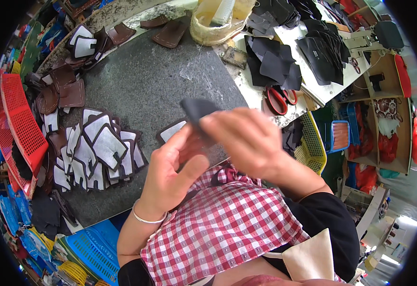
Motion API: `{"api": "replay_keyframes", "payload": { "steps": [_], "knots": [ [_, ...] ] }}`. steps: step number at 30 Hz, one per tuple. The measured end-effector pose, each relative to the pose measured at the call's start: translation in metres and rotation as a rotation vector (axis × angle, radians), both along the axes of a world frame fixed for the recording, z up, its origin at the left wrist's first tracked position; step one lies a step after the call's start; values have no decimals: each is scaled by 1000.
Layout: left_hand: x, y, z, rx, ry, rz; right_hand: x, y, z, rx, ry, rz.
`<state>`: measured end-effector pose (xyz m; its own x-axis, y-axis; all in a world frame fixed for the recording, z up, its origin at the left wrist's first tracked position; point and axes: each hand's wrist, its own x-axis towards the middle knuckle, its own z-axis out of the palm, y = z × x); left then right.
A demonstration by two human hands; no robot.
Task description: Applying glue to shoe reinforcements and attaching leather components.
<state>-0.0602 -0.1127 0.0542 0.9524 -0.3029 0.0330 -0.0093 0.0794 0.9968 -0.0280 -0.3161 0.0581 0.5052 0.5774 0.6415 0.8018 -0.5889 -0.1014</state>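
My right hand [249, 139] is closed on a small black piece [198, 108] that looks like leather or a dark block; motion blurs it. Close beside it, my left hand [172, 167] has its thumb spread from its fingers, with fingertips partly hidden near the black piece. A white-faced, brown-edged leather piece [171, 130] lies on the dark work board [146, 76], just past my left fingers. Farther left on the board is a heap of similar white-faced pieces [96, 148], overlapping one another.
Brown stitched leather pieces [71, 93] line the board's left and far edges. A stained tub [203, 29] with a white brush [223, 12] stands at the back. Black pieces [275, 62] and red-handled scissors [277, 100] lie right. Red [22, 124] and yellow [313, 148] baskets flank the table.
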Motion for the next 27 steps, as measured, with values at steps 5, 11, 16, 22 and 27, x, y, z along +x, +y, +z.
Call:
{"api": "replay_keyframes", "payload": {
  "steps": [5,11,16,22,27],
  "knots": [
    [-4,16,-16,-248,245,118,0,28,3,0,130,85],
    [6,26,-14,-526,488,174,7,20,4,26,74,120],
    [3,31,-13,-416,492,145,11,18,9,257,571,147],
    [6,27,-8,-392,529,57,8,18,1,396,681,-7],
    [7,30,-11,-459,509,26,15,18,-12,252,144,41]
  ]
}}
